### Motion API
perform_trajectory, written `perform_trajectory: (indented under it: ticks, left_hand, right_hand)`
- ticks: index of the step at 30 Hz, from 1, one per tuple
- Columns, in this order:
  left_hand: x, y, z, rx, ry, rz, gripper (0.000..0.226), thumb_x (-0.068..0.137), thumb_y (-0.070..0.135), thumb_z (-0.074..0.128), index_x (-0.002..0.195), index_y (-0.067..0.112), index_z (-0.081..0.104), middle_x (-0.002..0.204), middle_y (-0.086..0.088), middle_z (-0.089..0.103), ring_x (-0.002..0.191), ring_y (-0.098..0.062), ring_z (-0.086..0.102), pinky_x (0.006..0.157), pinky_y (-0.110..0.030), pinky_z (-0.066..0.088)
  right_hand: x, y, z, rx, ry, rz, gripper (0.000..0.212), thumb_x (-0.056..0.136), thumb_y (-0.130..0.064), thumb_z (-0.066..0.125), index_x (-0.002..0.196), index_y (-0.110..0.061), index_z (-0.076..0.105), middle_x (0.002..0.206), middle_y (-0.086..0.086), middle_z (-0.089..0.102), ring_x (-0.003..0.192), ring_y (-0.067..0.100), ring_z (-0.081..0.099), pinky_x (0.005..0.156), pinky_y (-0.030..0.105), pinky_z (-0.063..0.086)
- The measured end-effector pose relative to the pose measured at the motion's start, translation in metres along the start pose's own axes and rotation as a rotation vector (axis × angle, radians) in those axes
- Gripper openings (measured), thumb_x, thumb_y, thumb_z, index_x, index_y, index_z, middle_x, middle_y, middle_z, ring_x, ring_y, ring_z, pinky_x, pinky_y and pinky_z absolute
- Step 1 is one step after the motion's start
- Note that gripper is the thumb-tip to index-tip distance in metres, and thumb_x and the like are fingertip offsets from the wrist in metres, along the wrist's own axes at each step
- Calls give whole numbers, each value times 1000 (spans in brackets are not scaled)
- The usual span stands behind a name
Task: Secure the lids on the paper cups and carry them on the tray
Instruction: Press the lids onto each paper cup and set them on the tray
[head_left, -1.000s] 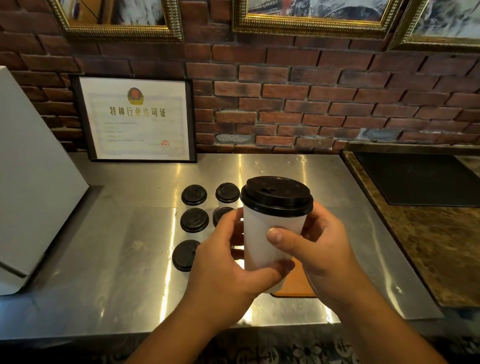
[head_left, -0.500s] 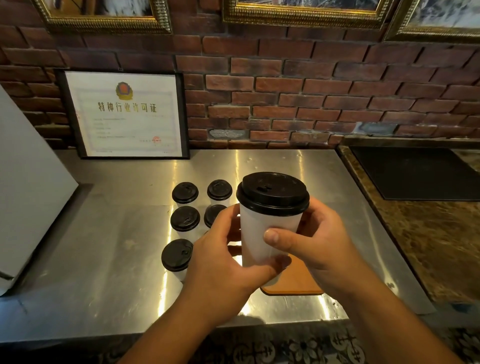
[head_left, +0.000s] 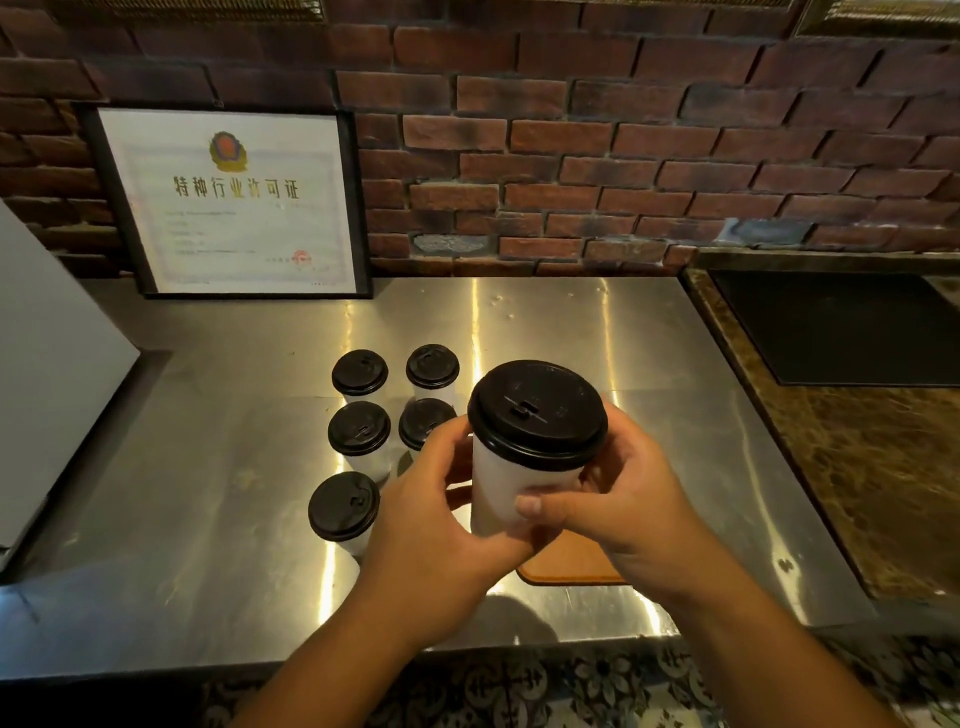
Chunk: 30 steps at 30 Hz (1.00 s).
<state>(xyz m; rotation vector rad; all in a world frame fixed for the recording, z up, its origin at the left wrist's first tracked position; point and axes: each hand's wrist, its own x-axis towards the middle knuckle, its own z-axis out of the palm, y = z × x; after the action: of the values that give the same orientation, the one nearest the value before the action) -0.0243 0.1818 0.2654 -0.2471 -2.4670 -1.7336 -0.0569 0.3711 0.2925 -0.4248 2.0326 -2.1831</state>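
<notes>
Across the steel counter (head_left: 519, 322), five lidded paper cups (head_left: 358, 428) stand at nine o'clock of the one you hold, and none is on the tray yet. The wooden tray (head_left: 566, 566), at six o'clock, is mostly hidden under your hands. Your left hand (head_left: 431, 525) and right hand (head_left: 628, 499) both clasp the raised cup (head_left: 511, 483). Its black lid (head_left: 537, 413) is on, but I can't tell whether it is fully seated.

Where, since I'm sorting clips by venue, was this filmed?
Probably a café or drinks bar: black-lidded white paper cups stand on a stainless-steel counter, with a framed licence certificate against the red brick wall.
</notes>
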Motion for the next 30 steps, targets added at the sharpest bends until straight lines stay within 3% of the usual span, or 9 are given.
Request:
perform_trajectory:
  ticks: [4, 7, 9, 12, 15, 21, 23, 26, 30]
  left_hand:
    - [5, -20, 2, 37, -58, -63, 86, 69, 58, 90, 143, 53, 47, 132, 26, 65, 123, 0, 62, 94, -20, 57]
    - [5, -43, -5, 53, -58, -167, 83, 69, 67, 85, 143, 52, 50, 128, 30, 65, 121, 3, 62, 93, -14, 54]
    - [-2, -67, -10, 78, -42, -255, 67, 73, 67, 80, 135, 49, 60, 120, 29, 68, 112, 0, 66, 92, -16, 55]
    - [-24, -115, -17, 175, -45, -430, 37, 84, 48, 83, 118, 44, 69, 106, 24, 72, 100, -5, 70, 88, -30, 61]
    - [-52, -162, -28, 356, -97, -615, 30, 89, 38, 83, 117, 36, 73, 101, 17, 74, 96, -5, 70, 89, -35, 61]
    - [-74, -217, -67, 575, -81, -901, 57, 86, 42, 86, 134, 18, 66, 124, -1, 64, 112, -19, 60, 107, -43, 50]
    - [-70, -226, -79, 652, -105, -899, 88, 76, 55, 89, 147, 17, 54, 143, -6, 57, 129, -26, 54, 113, -47, 45]
    - [-65, -232, -83, 802, -221, -900, 128, 65, 87, 74, 163, 21, 27, 167, -5, 28, 150, -27, 33, 121, -49, 39]
    - [-69, -240, -74, 835, -257, -888, 141, 64, 98, 61, 169, 25, 3, 176, -5, 1, 160, -29, 12, 127, -47, 30]
  right_hand:
    - [7, 26, -8, -53, 33, 14, 73, 68, -18, 96, 129, -44, 67, 128, -6, 73, 125, 16, 68, 92, 24, 60]
    - [18, 44, -20, -118, 72, 53, 69, 64, -26, 97, 124, -47, 69, 124, -6, 75, 122, 16, 69, 96, 26, 60]
    - [27, 58, -33, -125, 99, 89, 70, 61, -27, 98, 122, -46, 70, 123, -6, 75, 120, 14, 70, 98, 28, 60]
    - [45, 82, -57, -162, 122, 147, 78, 64, -20, 101, 133, -30, 65, 125, -1, 74, 122, 18, 68, 104, 42, 59]
    - [68, 109, -79, -230, 133, 213, 83, 66, -17, 100, 139, -23, 61, 129, -2, 72, 124, 19, 67, 107, 51, 57]
    - [111, 165, -107, -279, 145, 311, 91, 51, -39, 99, 134, -37, 61, 126, -10, 73, 120, 13, 68, 105, 49, 59]
    - [123, 185, -113, -296, 150, 340, 95, 52, -40, 99, 137, -34, 59, 128, -8, 71, 124, 18, 66, 105, 54, 57]
    - [139, 209, -121, -331, 143, 361, 97, 53, -43, 99, 140, -37, 56, 134, -8, 68, 130, 23, 62, 106, 59, 55]
    - [155, 235, -130, -338, 147, 401, 96, 54, -44, 99, 139, -45, 55, 135, -12, 67, 132, 22, 60, 108, 58, 54]
